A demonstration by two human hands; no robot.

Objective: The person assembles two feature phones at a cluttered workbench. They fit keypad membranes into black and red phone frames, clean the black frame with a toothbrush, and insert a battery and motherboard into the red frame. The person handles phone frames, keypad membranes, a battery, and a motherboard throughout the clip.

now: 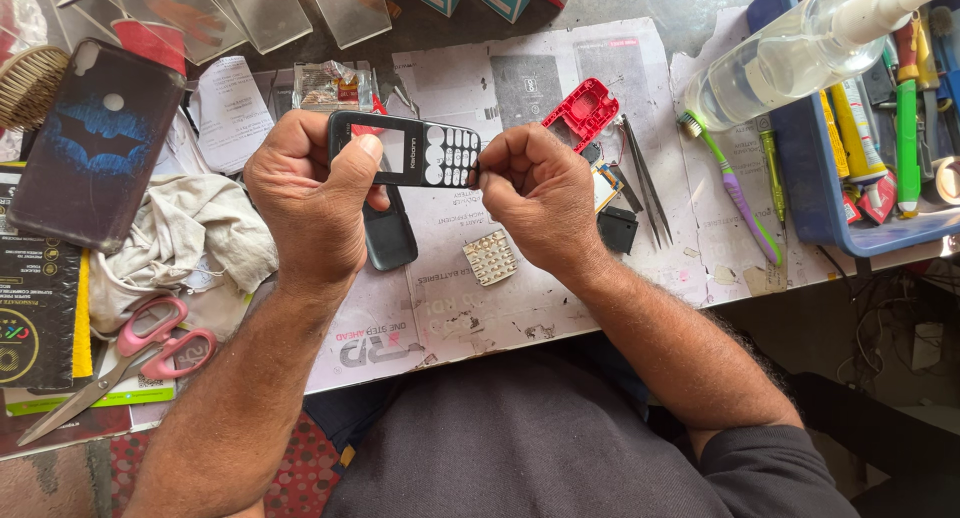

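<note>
Both hands hold a black front cover of a keypad phone level above the table, its screen window and key holes empty. My left hand grips the cover's left end, thumb across the frame. My right hand pinches the right end. Under the cover lie a dark back shell and a pale rubber keypad mat. A red inner phone frame, a small circuit board and a black part lie just right of my right hand.
Tweezers and a purple toothbrush lie right of the parts. A blue tray holds tools and a clear spray bottle. At left lie a dark phone case, a crumpled cloth and pink scissors.
</note>
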